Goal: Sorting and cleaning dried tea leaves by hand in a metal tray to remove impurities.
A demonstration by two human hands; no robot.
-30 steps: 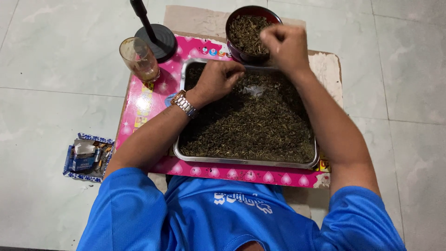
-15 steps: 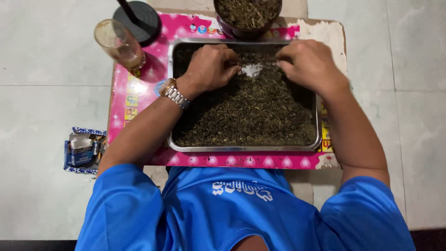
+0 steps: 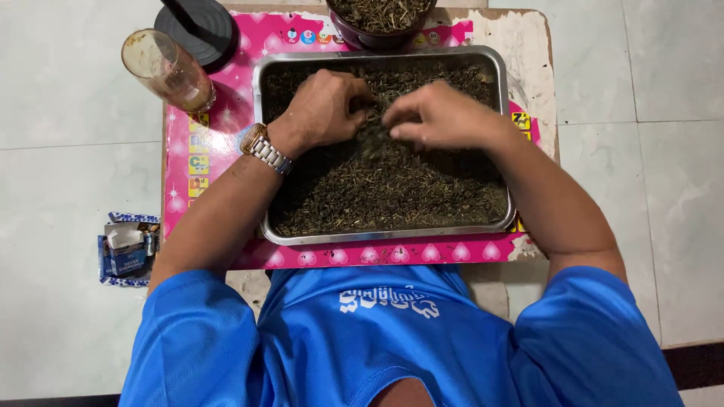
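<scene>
Pale floor tiles (image 3: 60, 151) under pink mat (image 3: 226, 128), metal tray (image 3: 260, 98).

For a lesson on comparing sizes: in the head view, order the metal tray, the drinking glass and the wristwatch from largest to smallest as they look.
1. Metal tray
2. Drinking glass
3. Wristwatch

The glass is tilted and nearer the frame edge, but the gaps are plain.

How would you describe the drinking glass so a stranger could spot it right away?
Start at the low table with the pink mat, where a metal tray of dried leaves sits. Past the tray's far left corner, near the left hand, stands the glass. It is the only clear thing there, with brownish dregs, beside a black round base.
</scene>
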